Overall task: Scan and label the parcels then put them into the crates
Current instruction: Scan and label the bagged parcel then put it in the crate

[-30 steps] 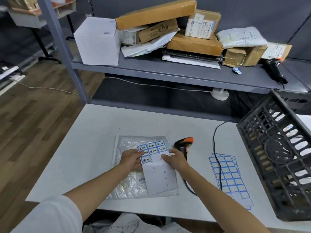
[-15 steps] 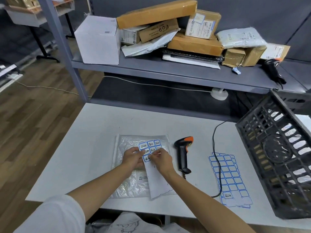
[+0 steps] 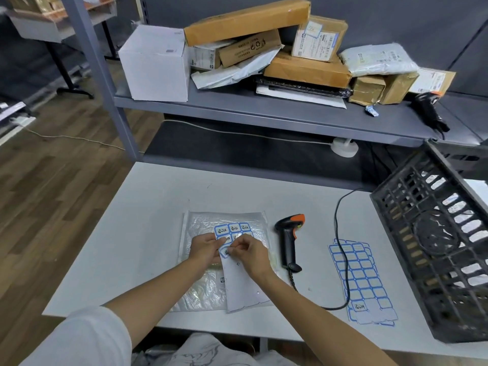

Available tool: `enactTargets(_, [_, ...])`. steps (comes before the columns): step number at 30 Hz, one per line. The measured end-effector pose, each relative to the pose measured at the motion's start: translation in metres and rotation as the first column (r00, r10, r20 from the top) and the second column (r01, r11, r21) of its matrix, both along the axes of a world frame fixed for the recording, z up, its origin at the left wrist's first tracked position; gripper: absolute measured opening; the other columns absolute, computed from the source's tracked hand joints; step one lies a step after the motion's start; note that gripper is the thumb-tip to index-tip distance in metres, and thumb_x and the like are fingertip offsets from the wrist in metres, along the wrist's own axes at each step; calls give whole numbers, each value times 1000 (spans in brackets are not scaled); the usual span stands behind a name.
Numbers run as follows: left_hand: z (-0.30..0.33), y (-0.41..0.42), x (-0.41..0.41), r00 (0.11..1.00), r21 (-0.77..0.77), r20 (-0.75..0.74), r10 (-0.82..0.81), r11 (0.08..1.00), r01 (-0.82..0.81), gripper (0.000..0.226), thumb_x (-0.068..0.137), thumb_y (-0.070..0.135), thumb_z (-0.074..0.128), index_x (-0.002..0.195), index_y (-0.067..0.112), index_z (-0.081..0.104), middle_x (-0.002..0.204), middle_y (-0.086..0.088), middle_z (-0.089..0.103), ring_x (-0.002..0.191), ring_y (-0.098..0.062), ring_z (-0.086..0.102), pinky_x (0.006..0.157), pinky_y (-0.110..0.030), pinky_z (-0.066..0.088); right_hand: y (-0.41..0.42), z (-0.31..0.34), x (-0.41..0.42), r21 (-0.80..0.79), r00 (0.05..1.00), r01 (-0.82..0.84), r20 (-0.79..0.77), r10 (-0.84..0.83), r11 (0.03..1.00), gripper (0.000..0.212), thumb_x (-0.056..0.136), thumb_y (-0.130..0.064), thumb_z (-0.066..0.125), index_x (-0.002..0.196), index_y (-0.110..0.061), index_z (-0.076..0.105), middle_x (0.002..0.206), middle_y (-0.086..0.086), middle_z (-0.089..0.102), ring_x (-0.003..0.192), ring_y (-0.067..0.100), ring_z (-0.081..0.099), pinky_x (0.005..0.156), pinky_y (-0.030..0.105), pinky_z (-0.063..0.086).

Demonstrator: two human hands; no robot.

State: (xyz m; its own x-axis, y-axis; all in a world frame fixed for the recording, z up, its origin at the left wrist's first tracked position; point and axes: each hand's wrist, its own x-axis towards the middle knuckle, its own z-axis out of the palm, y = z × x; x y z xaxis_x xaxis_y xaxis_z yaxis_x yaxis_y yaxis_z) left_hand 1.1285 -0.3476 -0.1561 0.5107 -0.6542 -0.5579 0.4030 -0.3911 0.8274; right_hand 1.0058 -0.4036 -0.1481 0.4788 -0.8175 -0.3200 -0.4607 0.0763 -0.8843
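Near the desk's (image 3: 148, 207) front edge a plastic parcel (image 3: 203, 225) lies flat with a label sheet (image 3: 240, 283) on it. The left hand (image 3: 204, 248) pinches the sheet's edge; the right hand (image 3: 250, 253) pinches a label (image 3: 226, 252). The scanner (image 3: 289, 239) lies just right.

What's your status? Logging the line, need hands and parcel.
Left hand pins the sticker sheet; right hand pinches a sticker off it. Parcel flat on table under the sheet, unlabelled. Scanner beside, crate right; nothing blocking.
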Motion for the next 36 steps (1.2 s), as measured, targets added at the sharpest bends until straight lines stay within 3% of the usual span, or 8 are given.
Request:
enactTargets(5, [-1, 2, 6, 989, 42, 143, 39, 998, -45, 16, 89, 1, 57, 83, 15, 63, 90, -12, 69, 76, -25, 64, 74, -36, 55, -6, 0, -2, 82, 991, 33, 124, -43, 996, 19, 77, -7, 77, 70, -20, 64, 69, -2, 65, 67, 9, 57, 68, 20, 45])
enactTargets(10, [-2, 16, 30, 955, 76, 297, 23, 996, -47, 20, 94, 2, 48, 110, 9, 57, 92, -5, 62, 87, -22, 57, 71, -25, 44, -25, 8, -21, 191, 961, 202, 153, -232, 961, 12, 83, 0, 69, 84, -7, 60, 69, 0, 65, 54, 1, 63, 44, 10, 41])
enactTargets(14, [-7, 33, 50, 951, 126, 303, 56, 987, -98, 19, 93, 1, 47, 106, 10, 57, 102, -13, 62, 88, -24, 57, 81, -32, 46, -36, -1, -33, 256, 963, 252, 32, -269, 933, 16, 83, 5, 67, 80, -6, 56, 68, 6, 61, 45, 1, 61, 38, 11, 38])
enactTargets(21, [-11, 47, 56, 971, 141, 215, 106, 980, -139, 21, 94, 2, 49, 83, 19, 56, 97, -13, 62, 84, -27, 59, 70, -29, 47, -34, -36, -27, 194, 983, 113, -165, -81, 975, 25, 78, 4, 72, 68, -11, 55, 61, 3, 56, 52, 11, 48, 46, 16, 40])
enactTargets(26, [-7, 48, 52, 973, 134, 196, 122, 980, -150, 13, 95, 2, 48, 96, 13, 56, 92, -9, 61, 73, -21, 58, 60, -24, 45, -34, -51, -23, 50, 967, 48, -252, -34, 998, 24, 78, -2, 73, 69, -16, 56, 66, -4, 56, 59, 8, 50, 56, 20, 42])
enactTargets(31, [-4, 48, 52, 974, 129, 197, 112, 982, -139, 14, 94, 2, 48, 101, 11, 57, 103, -14, 62, 86, -27, 59, 65, -25, 46, -27, -55, -21, -122, 928, -45, -372, -4, 991, 11, 84, -11, 63, 85, -15, 53, 80, 0, 59, 71, 17, 55, 58, 27, 41])
enactTargets(33, [-3, 48, 51, 973, 123, 205, 110, 983, -137, 16, 94, 1, 48, 104, 10, 57, 103, -13, 61, 87, -26, 58, 64, -24, 44, -25, -57, -24, -327, 879, -210, -477, 31, 921, 14, 84, -14, 61, 96, -13, 54, 91, 3, 57, 85, 21, 52, 65, 31, 39])
enactTargets(36, [-1, 47, 48, 972, 115, 204, 113, 984, -139, 16, 94, 0, 48, 104, 9, 57, 102, -12, 61, 85, -25, 58, 61, -23, 44, -23, -66, -36, -613, 868, -429, -484, 113, 664, 18, 81, -7, 65, 98, -13, 65, 92, 3, 61, 84, 25, 57, 65, 32, 43])
